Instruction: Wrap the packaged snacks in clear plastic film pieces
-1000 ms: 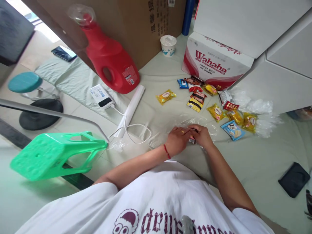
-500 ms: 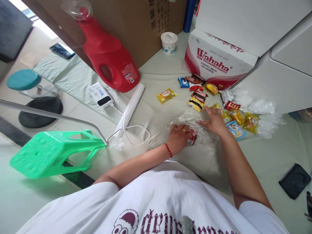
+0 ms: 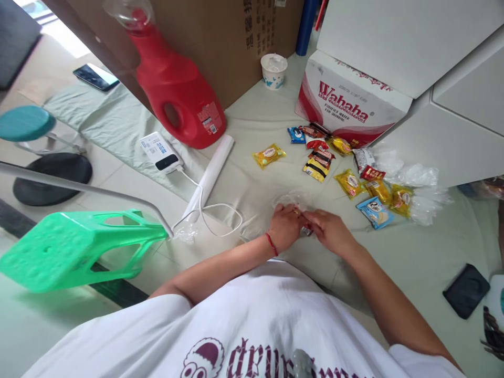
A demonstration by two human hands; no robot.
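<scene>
My left hand [image 3: 286,227] and my right hand [image 3: 328,230] meet over a crumpled clear plastic bag [image 3: 289,200] on the pale green sheet [image 3: 394,252]. Both hands are closed, fingers pinched on the bag, and a small red snack packet [image 3: 306,230] shows between them inside it. A red string circles my left wrist. Just beyond the hands lie several wrapped snacks: a yellow one [image 3: 269,155], a red and yellow stack [image 3: 318,163], and a blue packet [image 3: 374,211] with more yellow ones to the right.
A Wahaha carton [image 3: 350,107] and white cabinet stand at back right, a red detergent jug [image 3: 173,86] and cardboard box at back. A power bank [image 3: 159,151] with white cable, a white tube [image 3: 210,176], a green stool [image 3: 79,249], and a black case [image 3: 466,290] lie around.
My right hand has come back from the snacks at the right and closed on the bag beside my left hand. The bag has bunched up smaller than half a second ago.
</scene>
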